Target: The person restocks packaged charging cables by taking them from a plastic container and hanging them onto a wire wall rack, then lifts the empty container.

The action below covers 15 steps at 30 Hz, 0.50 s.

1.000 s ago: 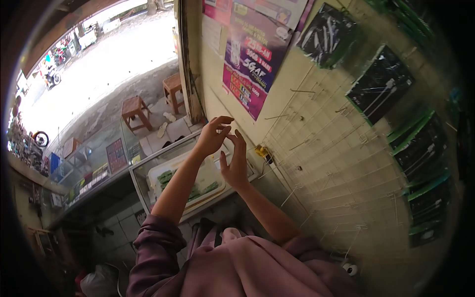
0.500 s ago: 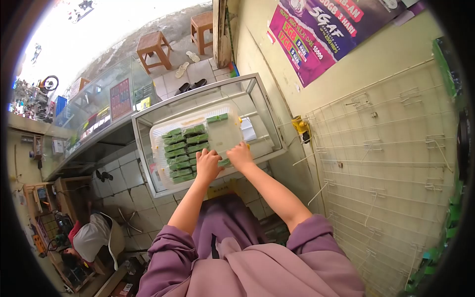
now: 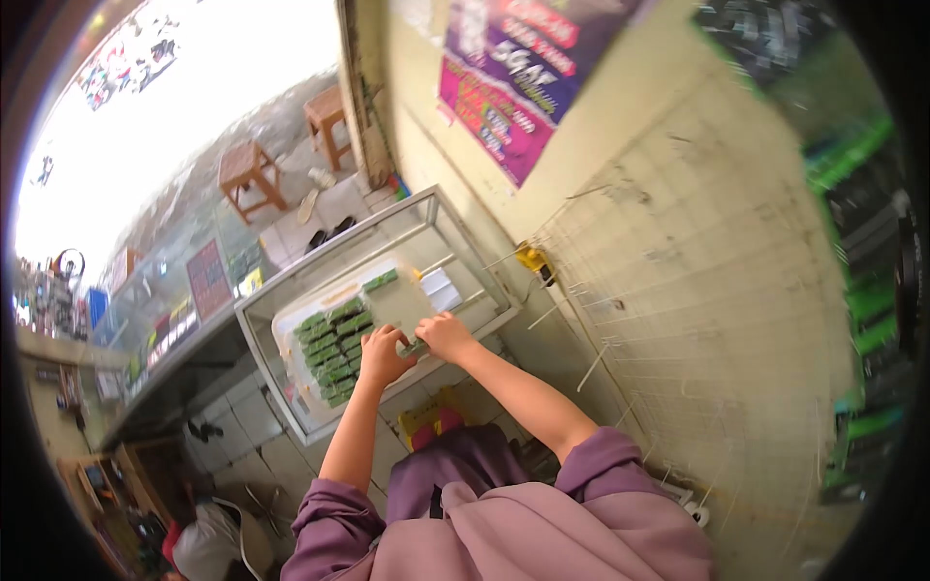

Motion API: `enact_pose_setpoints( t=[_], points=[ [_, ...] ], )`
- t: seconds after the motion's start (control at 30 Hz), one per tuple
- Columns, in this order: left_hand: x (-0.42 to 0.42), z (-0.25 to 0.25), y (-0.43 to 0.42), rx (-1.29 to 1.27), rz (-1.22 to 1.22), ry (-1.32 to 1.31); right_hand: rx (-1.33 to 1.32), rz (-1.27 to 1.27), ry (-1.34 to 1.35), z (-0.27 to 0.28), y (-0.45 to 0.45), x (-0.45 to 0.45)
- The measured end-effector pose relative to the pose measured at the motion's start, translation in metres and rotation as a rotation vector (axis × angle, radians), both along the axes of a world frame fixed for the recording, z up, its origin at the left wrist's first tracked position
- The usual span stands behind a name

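Observation:
A white plastic tray [image 3: 392, 305] lies on the glass-topped display case, with rows of green wrapped packets [image 3: 334, 344] filling its left side. One more packet [image 3: 381, 280] sits apart near the tray's upper edge. My left hand [image 3: 385, 354] and my right hand [image 3: 447, 339] meet over the lower part of the tray. Between their curled fingers is a small green packet [image 3: 415, 347], partly hidden by them; both hands seem to grip it at its ends.
White paper [image 3: 441, 290] lies right of the tray. A long glass counter [image 3: 184, 300] runs along the left, and a wire rack [image 3: 678, 290] covers the right wall. Two brown stools [image 3: 249, 179] stand outside. A seated person [image 3: 208, 542] is at the lower left.
The view has tilted and shifted, so the case appears lower and farther left. My hands stay close together over the tray, with the small packet showing more between them.

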<state>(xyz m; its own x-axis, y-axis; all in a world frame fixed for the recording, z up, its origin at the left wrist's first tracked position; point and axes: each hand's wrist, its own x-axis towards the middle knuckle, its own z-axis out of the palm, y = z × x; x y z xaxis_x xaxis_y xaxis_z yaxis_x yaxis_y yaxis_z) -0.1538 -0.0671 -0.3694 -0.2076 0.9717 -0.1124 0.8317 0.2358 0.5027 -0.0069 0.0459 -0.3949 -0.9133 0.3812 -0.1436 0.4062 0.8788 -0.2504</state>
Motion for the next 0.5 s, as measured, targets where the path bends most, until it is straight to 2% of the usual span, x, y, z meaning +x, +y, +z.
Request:
enact_pose_setpoints(
  t=[0.03, 0.07, 0.1, 0.13, 0.17, 0.2, 0.27, 0.3, 0.33, 0.37, 0.4, 0.47, 0.5],
  points=[
    [-0.001, 0.007, 0.000, -0.040, 0.074, -0.354, 0.029, -0.032, 0.009, 0.024, 0.002, 0.011],
    [-0.002, 0.012, 0.002, -0.089, 0.141, -0.707, -0.200, -0.095, 0.154, 0.048, 0.004, 0.022],
    [0.000, 0.026, 0.003, -0.067, 0.098, -0.694, -0.425, -0.151, 0.310, 0.073, 0.006, 0.033],
    [0.004, 0.042, 0.005, -0.051, 0.033, -0.805, -0.384, -0.177, 0.332, 0.103, 0.007, 0.045],
    [0.009, 0.059, 0.009, -0.041, -0.037, -0.917, -0.470, -0.189, 0.395, 0.133, 0.005, 0.058],
    [0.017, 0.086, 0.013, -0.026, -0.087, -0.906, -0.556, -0.195, 0.460, 0.161, 0.003, 0.071],
    [0.035, 0.143, 0.014, -0.060, -0.259, -1.213, -0.568, -0.232, 0.503, 0.215, -0.006, 0.098],
    [0.037, 0.149, 0.020, -0.110, -0.418, -1.239, -0.614, -0.267, 0.538, 0.251, -0.015, 0.109],
    [0.036, 0.133, 0.024, -0.108, -0.460, -1.226, -0.663, -0.301, 0.572, 0.279, -0.024, 0.123],
    [0.032, 0.100, 0.032, -0.190, -0.524, -1.405, -0.594, -0.278, 0.581, 0.298, -0.030, 0.137],
    [0.047, 0.122, 0.037, -0.246, -0.639, -1.543, -0.562, -0.300, 0.600, 0.319, -0.036, 0.150],
    [0.076, 0.171, 0.048, -0.422, -0.866, -1.800, -0.674, -0.339, 0.643, 0.357, -0.052, 0.178],
    [0.097, 0.214, 0.048, -0.399, -0.993, -1.612, -0.690, -0.305, 0.760, 0.366, -0.057, 0.190]
  ],
)
